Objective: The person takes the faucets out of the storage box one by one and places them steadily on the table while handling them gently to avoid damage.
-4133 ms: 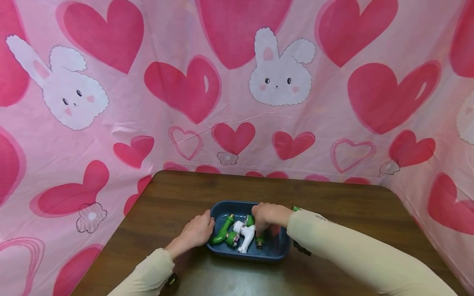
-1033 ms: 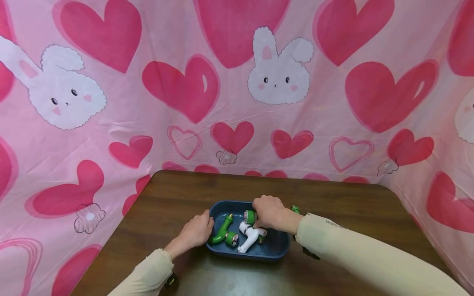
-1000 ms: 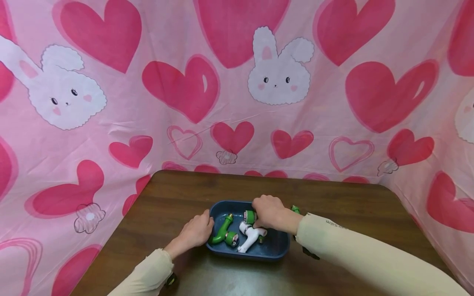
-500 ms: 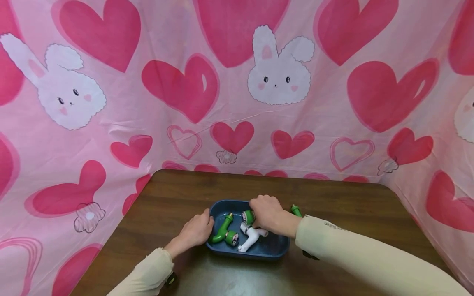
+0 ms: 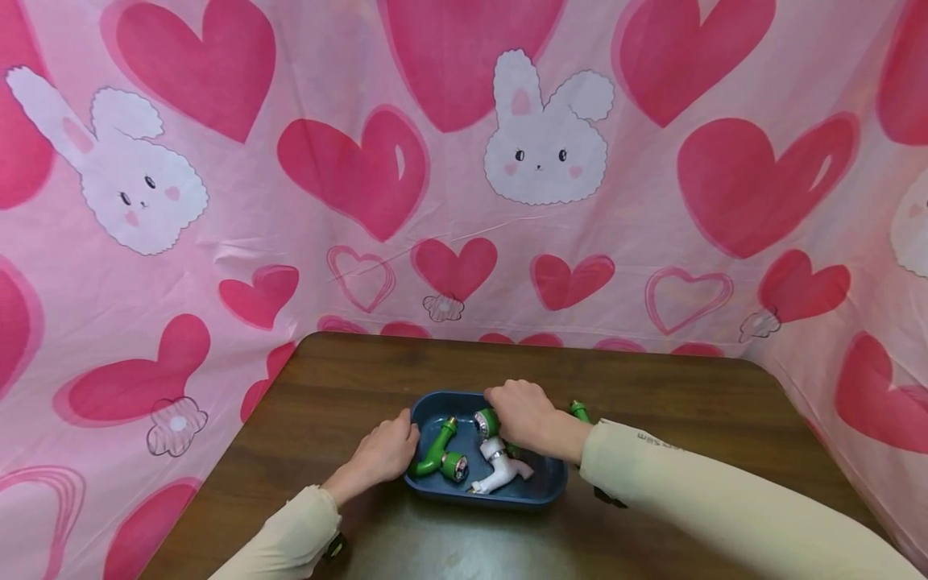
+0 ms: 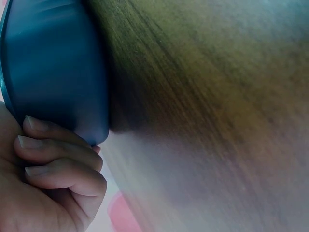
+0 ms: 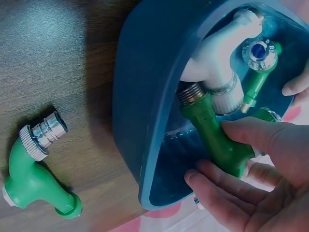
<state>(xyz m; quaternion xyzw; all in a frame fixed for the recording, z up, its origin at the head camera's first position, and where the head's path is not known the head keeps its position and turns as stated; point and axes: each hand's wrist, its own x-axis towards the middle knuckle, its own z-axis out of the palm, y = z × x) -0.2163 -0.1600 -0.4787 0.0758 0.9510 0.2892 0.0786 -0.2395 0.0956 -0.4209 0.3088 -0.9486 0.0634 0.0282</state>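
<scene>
Green tap (image 7: 215,133) in palm-down right hand (image 5: 526,413)

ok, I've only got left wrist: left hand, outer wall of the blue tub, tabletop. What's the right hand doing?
Observer: Right hand has a green tap in its grip, between thumb and fingers.
Operator: Copy. What else is in the tub?
Observer: In the blue tub I can also see a white tap and a second green tap.
Operator: Any taps outside it?
Observer: Yes, another green one lies on the table, to the right of the tub in the head view.
</scene>
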